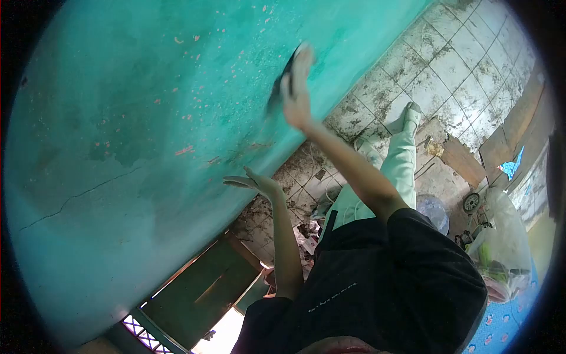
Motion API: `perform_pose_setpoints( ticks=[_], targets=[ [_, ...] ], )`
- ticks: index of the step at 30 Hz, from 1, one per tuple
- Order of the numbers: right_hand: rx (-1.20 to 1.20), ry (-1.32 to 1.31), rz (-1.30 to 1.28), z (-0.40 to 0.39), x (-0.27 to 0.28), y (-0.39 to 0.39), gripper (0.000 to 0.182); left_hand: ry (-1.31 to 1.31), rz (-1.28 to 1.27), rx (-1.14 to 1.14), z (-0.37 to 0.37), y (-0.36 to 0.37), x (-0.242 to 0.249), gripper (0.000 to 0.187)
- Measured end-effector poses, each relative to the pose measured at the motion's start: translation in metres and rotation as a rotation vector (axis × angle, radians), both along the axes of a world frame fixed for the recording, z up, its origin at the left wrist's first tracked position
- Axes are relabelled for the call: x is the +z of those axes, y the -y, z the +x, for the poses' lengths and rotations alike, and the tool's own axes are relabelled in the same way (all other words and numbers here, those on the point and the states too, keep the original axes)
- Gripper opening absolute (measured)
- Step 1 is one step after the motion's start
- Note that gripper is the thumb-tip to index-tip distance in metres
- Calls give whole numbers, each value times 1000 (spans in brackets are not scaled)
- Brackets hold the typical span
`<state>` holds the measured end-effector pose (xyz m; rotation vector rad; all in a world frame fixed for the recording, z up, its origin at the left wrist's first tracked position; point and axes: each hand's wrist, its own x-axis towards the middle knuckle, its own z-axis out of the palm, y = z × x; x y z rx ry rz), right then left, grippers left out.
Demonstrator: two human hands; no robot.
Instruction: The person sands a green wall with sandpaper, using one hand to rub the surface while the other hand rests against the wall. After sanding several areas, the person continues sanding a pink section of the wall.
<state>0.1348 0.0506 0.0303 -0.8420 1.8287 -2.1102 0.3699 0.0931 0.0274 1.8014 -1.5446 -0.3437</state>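
Note:
My right hand is raised at the teal wall, smeared by motion, with its fingers pressed together. Along its wall side runs a thin dark shape; whether this is a held object or partly shadow is unclear. Lower down and to the left, my left hand is spread beside the wall with nothing in it. The wall around both hands has pinkish chipped spots, scratches and a long crack.
Dirty white floor tiles lie beyond my legs. Wooden boards, a small wheel and a clear plastic bag are at the right. A dark green door panel stands at the lower left.

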Motion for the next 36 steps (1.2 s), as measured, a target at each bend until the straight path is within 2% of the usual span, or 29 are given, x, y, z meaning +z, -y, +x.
perform_pose_setpoints(
  ticks=[1, 2, 3, 5, 6, 7, 9, 10, 11, 14, 16, 17, 19, 21, 23, 24, 25, 27, 29, 31, 32, 34, 35, 36],
  targets=[
    [-149, 74, -67, -22, 14, 5, 70, 12, 0, -7, 4, -2, 1, 92],
    [-131, 190, -62, -21, 17, 9, 71, 21, 6, 0, 12, -9, 2, 92],
    [-135, 186, -66, -1, 22, 4, 71, -6, 73, 41, 14, -9, -1, 91],
    [110, 57, -13, 59, 15, -11, 68, -51, 126, 59, 1, 5, -8, 90],
    [231, 11, 91, 64, 7, -18, 69, -105, 120, 60, -1, 7, -5, 88],
    [226, 18, 88, 59, -6, -15, 69, -158, 114, 63, 0, 8, -2, 87],
    [-26, 87, -8, 13, 2, -3, 71, -204, 117, 67, -8, 7, 7, 87],
    [-64, 112, 4, -3, 9, -1, 72, -255, 122, 76, -10, 5, 8, 87],
    [-60, 117, 8, 9, 9, -4, 72, -251, 125, 80, -5, -1, 5, 87],
    [147, 118, 103, 53, 1, -16, 69, -243, 145, 29, -9, 1, -9, 86],
    [46, 128, 91, 17, 1, -7, 70, -453, 170, 95, -11, -4, -5, 86],
    [-43, 125, 74, 6, 2, -2, 72, -451, 168, 98, -8, -2, -7, 86],
    [-34, 124, 57, 34, 4, 3, 72, -378, 155, 5, -2, -6, -8, 86],
    [-43, 95, 30, 39, 2, 1, 73, -430, 186, 23, -15, -4, 0, 86],
    [149, 79, 119, 48, -5, -13, 71, -449, 224, 41, -19, -3, 14, 86],
    [52, 86, 125, 26, -1, -7, 71, -482, 181, 16, -24, 0, 20, 86],
    [57, 82, 122, 12, 8, -2, 71, -524, 133, -7, -28, 3, 22, 87],
    [-72, 270, -68, 0, 25, 6, 74, -513, 112, -17, -17, 5, 16, 87],
    [-23, 206, -57, 43, 17, -5, 74, -533, 80, -49, -26, 10, 10, 88],
    [275, -31, -13, 74, 2, -19, 73, -565, 151, -21, -26, 1, 13, 87],
    [149, 0, -86, 48, 15, -12, 74, -579, 141, -20, -24, 1, 15, 87],
    [-122, -37, 7, -31, 27, 7, 74, -606, 121, -26, -21, 2, 12, 85],
    [84, 403, -147, -88, 12, 16, 74, -622, 112, -12, -17, 3, 10, 85],
    [210, 609, -220, -102, 13, 18, 74, -596, 96, -30, -12, 4, 9, 85]
  ],
)
